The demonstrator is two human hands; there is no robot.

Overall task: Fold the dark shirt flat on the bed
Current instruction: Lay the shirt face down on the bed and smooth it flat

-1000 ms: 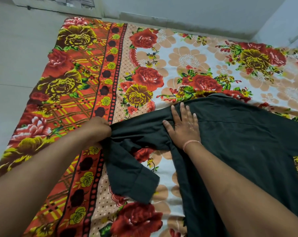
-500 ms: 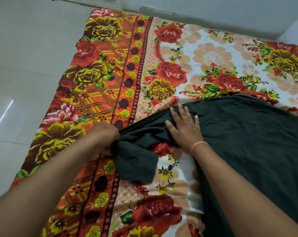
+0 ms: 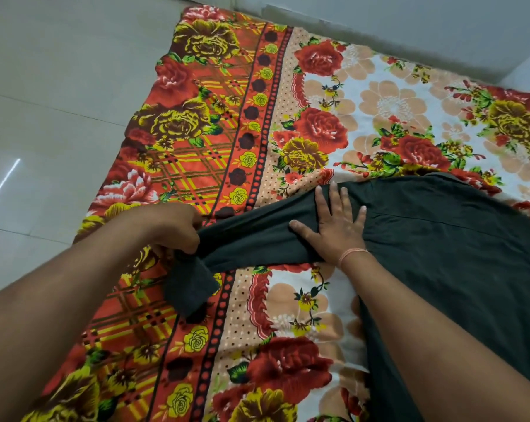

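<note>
While your left hand (image 3: 178,229) pinches the sleeve (image 3: 251,242) and your flat right hand (image 3: 333,229) pins the dark shirt (image 3: 455,254), pulling too hard could drag it askew.

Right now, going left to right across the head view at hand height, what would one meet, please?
Tiled floor → floral bedsheet → left hand → sleeve → right hand → dark shirt body.

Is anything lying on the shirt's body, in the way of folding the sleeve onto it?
Only the person's own right hand: it presses flat on the dark shirt where the sleeve joins the body, and its forearm crosses the body. The left hand grips the sleeve near the cuff. Nothing else lies there.
</note>
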